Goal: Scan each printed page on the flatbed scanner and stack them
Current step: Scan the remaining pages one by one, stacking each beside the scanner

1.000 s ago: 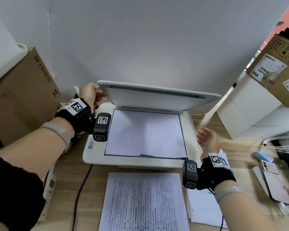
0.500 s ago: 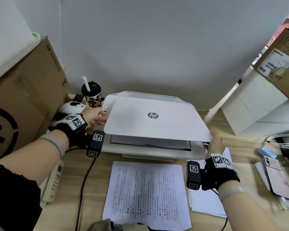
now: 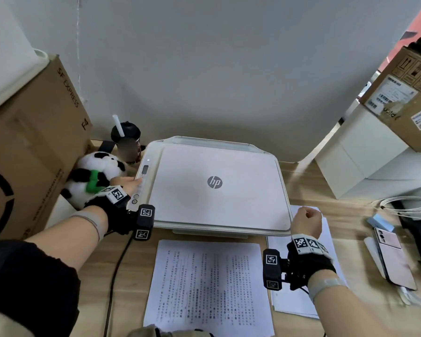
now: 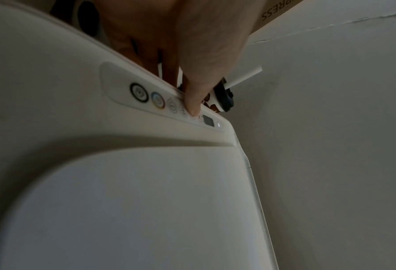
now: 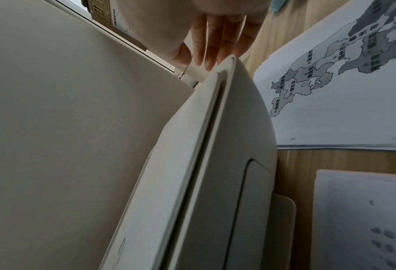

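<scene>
The white HP flatbed scanner (image 3: 219, 203) stands mid-desk with its lid down flat, so the sheet inside is hidden. My left hand (image 3: 128, 186) reaches over the scanner's left side. One straight finger (image 4: 193, 107) presses on the button strip (image 4: 160, 102) of the control panel (image 3: 144, 170). My right hand (image 3: 306, 223) hovers at the lid's front right corner, its relaxed fingertips (image 5: 211, 45) touching the lid's rim and holding nothing. A printed text page (image 3: 209, 283) lies in front of the scanner. A stack topped by a map page (image 5: 342, 82) lies under my right wrist.
A big cardboard box (image 3: 29, 154), a panda plush (image 3: 95, 176) and a drink cup with a straw (image 3: 127, 142) crowd the scanner's left. A black cable (image 3: 114, 276) runs off the front edge. A phone (image 3: 391, 259), coiled white cable (image 3: 406, 205) and boxes (image 3: 357, 154) sit right.
The raised lid came down and now lies shut over the sheet. My left hand left the lid's edge for the control panel. My right hand followed the lid's front right corner down.
</scene>
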`<move>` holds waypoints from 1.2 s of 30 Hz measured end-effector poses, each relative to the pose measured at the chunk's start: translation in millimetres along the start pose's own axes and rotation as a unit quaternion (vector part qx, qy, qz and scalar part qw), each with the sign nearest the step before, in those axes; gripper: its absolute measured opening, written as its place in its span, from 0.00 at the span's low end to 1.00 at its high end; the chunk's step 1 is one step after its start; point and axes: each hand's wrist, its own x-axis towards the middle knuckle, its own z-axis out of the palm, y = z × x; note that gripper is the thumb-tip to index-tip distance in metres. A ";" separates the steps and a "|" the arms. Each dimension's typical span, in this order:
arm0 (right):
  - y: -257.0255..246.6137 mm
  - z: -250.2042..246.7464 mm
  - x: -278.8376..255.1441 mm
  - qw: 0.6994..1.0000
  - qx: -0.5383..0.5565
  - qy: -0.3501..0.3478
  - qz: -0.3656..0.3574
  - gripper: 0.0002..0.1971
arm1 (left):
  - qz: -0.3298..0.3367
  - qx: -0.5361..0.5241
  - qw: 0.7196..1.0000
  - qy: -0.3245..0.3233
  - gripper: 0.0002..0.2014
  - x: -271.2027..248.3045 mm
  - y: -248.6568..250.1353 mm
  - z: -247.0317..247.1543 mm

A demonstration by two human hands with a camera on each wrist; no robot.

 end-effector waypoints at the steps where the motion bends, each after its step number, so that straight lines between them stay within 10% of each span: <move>1: 0.0 1.1 0.5 1.000 0.000 -0.003 0.003 0.05 | 0.003 -0.002 1.000 0.000 0.20 -0.9 -0.4 -0.4; 36: 43.7 -3.6 -43.5 0.997 -0.004 -0.065 -0.048 0.19 | 0.104 -0.110 0.958 0.243 0.22 -65.9 -80.3 65.6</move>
